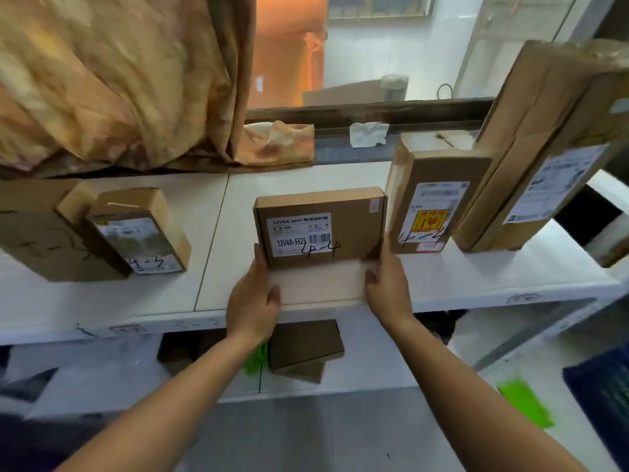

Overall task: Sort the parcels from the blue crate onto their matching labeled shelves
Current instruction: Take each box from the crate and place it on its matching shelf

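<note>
Bright daylight enters through the window point(391, 46) at the top, washing it out pale. The shelf point(211, 240) is evenly lit with soft shadows. Wide-angle distortion bends the edges; corners and lower foreground smear with blur.

The box point(320, 226) between my hands is matt brown cardboard with a smooth white paper label. The shelf point(211, 233) under it is smooth, matt white board. The parcel point(432, 199) to the right is cardboard under glossy tape. Far left, the curtain point(112, 73) is soft, creased cloth.
</note>
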The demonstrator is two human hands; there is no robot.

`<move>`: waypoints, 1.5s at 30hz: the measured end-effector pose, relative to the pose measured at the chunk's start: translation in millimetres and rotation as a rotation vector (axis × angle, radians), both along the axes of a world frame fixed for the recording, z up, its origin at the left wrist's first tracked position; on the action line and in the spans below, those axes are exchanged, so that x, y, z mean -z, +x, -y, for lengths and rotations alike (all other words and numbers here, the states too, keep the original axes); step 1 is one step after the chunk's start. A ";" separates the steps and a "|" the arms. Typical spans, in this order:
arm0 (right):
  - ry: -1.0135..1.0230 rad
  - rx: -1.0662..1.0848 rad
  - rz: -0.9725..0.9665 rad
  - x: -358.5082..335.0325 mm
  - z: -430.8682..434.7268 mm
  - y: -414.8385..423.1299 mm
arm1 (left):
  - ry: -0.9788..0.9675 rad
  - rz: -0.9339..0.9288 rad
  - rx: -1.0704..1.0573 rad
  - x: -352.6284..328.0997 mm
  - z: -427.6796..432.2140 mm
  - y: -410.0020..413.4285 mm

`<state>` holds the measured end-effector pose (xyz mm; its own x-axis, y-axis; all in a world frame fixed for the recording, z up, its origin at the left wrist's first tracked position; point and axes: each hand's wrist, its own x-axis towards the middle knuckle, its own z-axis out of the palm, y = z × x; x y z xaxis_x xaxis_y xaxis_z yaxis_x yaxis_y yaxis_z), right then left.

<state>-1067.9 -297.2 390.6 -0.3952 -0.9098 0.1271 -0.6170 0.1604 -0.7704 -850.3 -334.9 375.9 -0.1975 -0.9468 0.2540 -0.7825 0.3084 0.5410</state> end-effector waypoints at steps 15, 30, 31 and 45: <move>0.087 0.078 -0.133 5.0 -4.4 5.7 | 0.079 0.301 -0.058 11.7 19.1 -5.7; 0.547 -0.480 -0.530 -119.1 -45.1 15.4 | 0.398 0.403 0.147 -107.8 -59.7 47.2; 0.506 -0.502 -0.555 -143.0 -41.2 26.7 | 0.377 0.392 0.134 -132.2 -58.2 51.6; -0.076 -1.003 -0.888 -336.4 -60.4 336.5 | 0.258 0.406 -0.438 -317.0 -163.5 328.0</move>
<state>-731.4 -236.8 727.0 0.6756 -0.7353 0.0535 -0.7345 -0.6776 -0.0373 -522.3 -171.3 692.8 0.1887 -0.9820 -0.0062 -0.9639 -0.1864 0.1898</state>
